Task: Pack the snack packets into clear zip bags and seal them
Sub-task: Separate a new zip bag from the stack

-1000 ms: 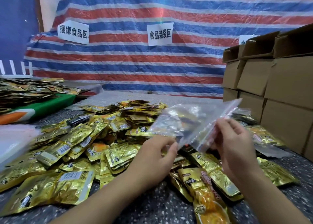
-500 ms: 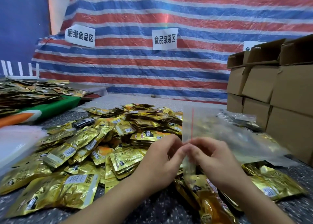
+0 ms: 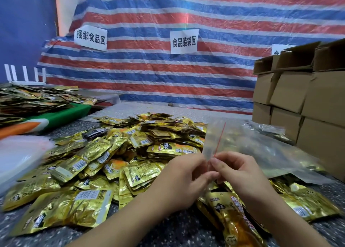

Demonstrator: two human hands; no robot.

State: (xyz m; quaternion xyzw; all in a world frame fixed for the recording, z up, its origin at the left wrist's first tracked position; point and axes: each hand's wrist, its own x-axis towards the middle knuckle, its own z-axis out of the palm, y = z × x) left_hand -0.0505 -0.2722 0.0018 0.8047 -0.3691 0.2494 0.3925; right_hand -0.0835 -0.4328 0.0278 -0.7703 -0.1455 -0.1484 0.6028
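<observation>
A clear zip bag (image 3: 240, 147) with a thin red line along its mouth stands up above the table, its mouth edge toward me and its body stretching to the right. My left hand (image 3: 183, 179) and my right hand (image 3: 237, 174) meet at the lower end of that red line, and both pinch the bag's mouth edge between thumb and fingers. A big heap of gold foil snack packets (image 3: 112, 159) covers the table under and around my hands. Whether the bag holds packets I cannot tell.
Brown cardboard boxes (image 3: 306, 104) are stacked at the right. Another pile of packets (image 3: 31, 101) lies on a green and orange surface at the left. A white plastic stack (image 3: 20, 153) sits at the near left. A striped tarp hangs behind.
The bag swung from a tilted spread in front of me to upright, and my two hands came together at its mouth edge. In the last half second they hardly moved.
</observation>
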